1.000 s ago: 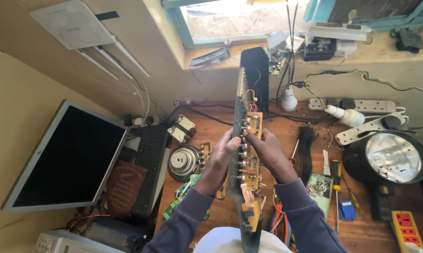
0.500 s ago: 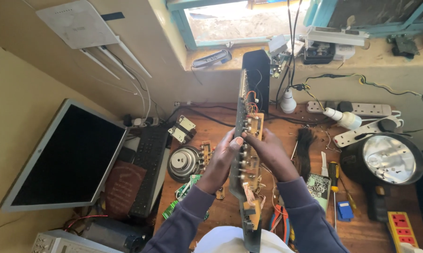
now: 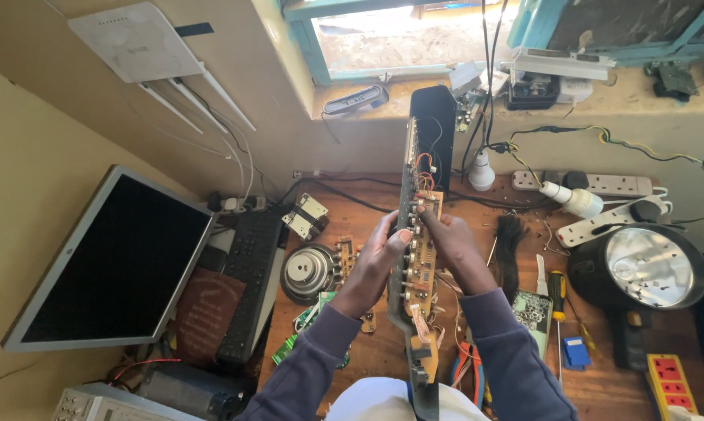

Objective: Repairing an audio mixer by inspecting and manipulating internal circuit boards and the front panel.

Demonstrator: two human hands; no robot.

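A long black device panel (image 3: 423, 132) with a brown circuit board and coloured wires on its side stands on edge over the wooden bench (image 3: 367, 199). My left hand (image 3: 377, 253) grips its left face, the fingers on the row of knobs. On the right side, my right hand (image 3: 452, 242) rests on the circuit board, the fingertips near its upper end. Both forearms are in dark purple sleeves.
A flat monitor (image 3: 114, 261) and black keyboard (image 3: 246, 281) stand at the left. A round speaker (image 3: 306, 271) and loose boards lie near my left arm. A screwdriver (image 3: 556, 292), brush (image 3: 509, 245), large lamp (image 3: 648, 269), white bulb (image 3: 481, 171) and power strips (image 3: 594, 184) lie at the right.
Both hands have crept slightly up the panel, and the view has shifted a little. The panel stays on edge in the same place.
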